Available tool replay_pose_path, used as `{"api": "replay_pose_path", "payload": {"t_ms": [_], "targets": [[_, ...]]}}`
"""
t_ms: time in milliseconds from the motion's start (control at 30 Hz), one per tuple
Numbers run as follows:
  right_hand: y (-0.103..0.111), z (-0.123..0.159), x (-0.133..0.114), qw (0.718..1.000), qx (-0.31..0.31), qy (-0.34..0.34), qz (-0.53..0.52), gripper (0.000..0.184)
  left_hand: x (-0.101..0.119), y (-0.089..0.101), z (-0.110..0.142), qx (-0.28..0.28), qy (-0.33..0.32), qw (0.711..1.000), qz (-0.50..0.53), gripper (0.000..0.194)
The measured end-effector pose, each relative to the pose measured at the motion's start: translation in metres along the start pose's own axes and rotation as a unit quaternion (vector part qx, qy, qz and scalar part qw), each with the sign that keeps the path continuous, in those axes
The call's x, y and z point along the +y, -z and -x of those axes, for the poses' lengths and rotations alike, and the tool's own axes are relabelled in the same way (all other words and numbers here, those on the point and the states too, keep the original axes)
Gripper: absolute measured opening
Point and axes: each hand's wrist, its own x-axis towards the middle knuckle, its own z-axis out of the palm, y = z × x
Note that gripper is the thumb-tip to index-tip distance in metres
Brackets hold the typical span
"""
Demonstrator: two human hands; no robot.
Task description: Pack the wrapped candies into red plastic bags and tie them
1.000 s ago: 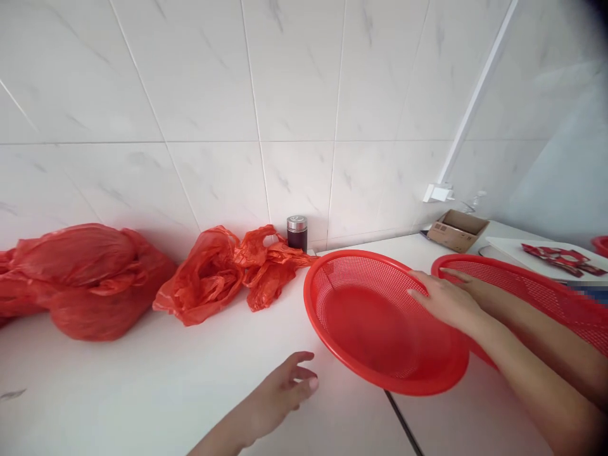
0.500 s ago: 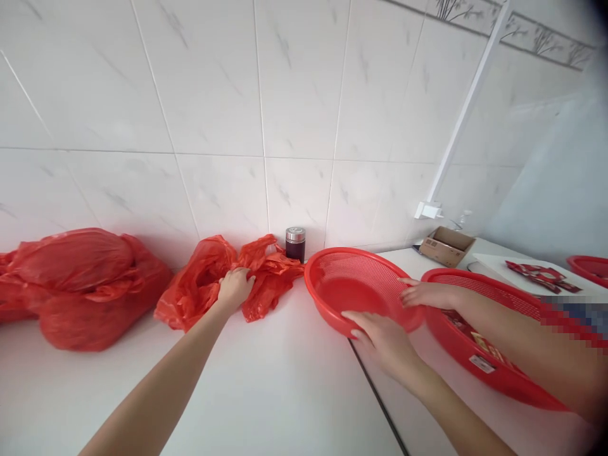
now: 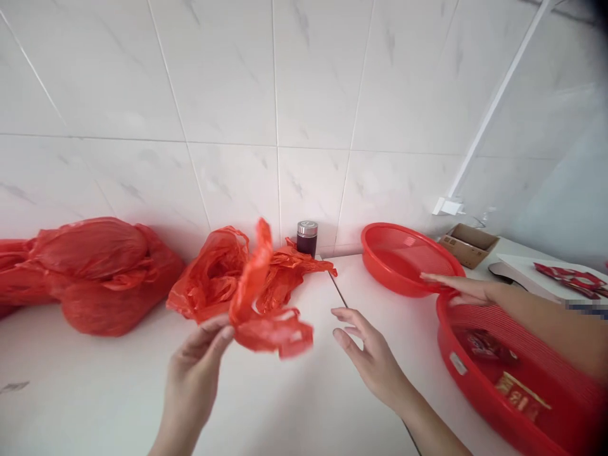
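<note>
Between its thumb and fingers my left hand (image 3: 197,370) pinches a crumpled red plastic bag (image 3: 256,316), lifted above the white table and blurred by motion. My right hand (image 3: 368,354) hovers over the table to the right of it, fingers apart and holding nothing. Two more crumpled red bags lie behind, one loosely opened bag (image 3: 209,278) and one flatter bag (image 3: 285,272). A dark jar with a silver lid (image 3: 307,237) stands against the wall by them.
A large knotted red bag (image 3: 104,272) bulges at the left. Another person's hand (image 3: 460,288) touches a red mesh basket (image 3: 411,278). Nearer on the right, a larger red basket (image 3: 451,335) holds several packets. Behind are a small cardboard box (image 3: 468,253) and red packets (image 3: 570,278).
My left hand has lifted a red bag from the pile and brought it nearer. My right hand has come off the smaller basket, which has shifted to the right, away from it.
</note>
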Motion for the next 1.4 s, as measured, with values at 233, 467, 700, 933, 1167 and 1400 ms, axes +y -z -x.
{"api": "replay_pose_path", "payload": {"t_ms": [233,467,700,933,1167,1400], "targets": [[-0.086,0.005,-0.030,0.956,-0.166,-0.052,-0.238,0.025,-0.041,0.006,0.060,-0.136,0.143,0.980,0.021,0.028],[-0.081,0.003,-0.025,0.974,-0.027,-0.088,-0.208,0.020,-0.033,0.070,0.053,0.026,0.196,0.976,0.094,0.051],[-0.106,0.022,-0.057,0.976,-0.100,-0.042,-0.191,0.067,-0.010,0.050,0.065,-0.016,0.266,0.952,0.154,0.033],[-0.111,0.005,-0.023,0.903,0.037,-0.162,-0.396,0.033,-0.024,0.078,0.061,-0.058,0.304,0.942,0.132,0.032],[-0.093,0.006,-0.022,0.874,0.082,-0.205,-0.432,0.035,-0.006,0.124,0.043,0.158,0.093,0.949,-0.258,0.032],[-0.124,0.028,-0.056,0.878,0.038,-0.160,-0.449,0.032,-0.009,0.036,0.082,-0.089,-0.249,0.790,-0.553,0.015]]}}
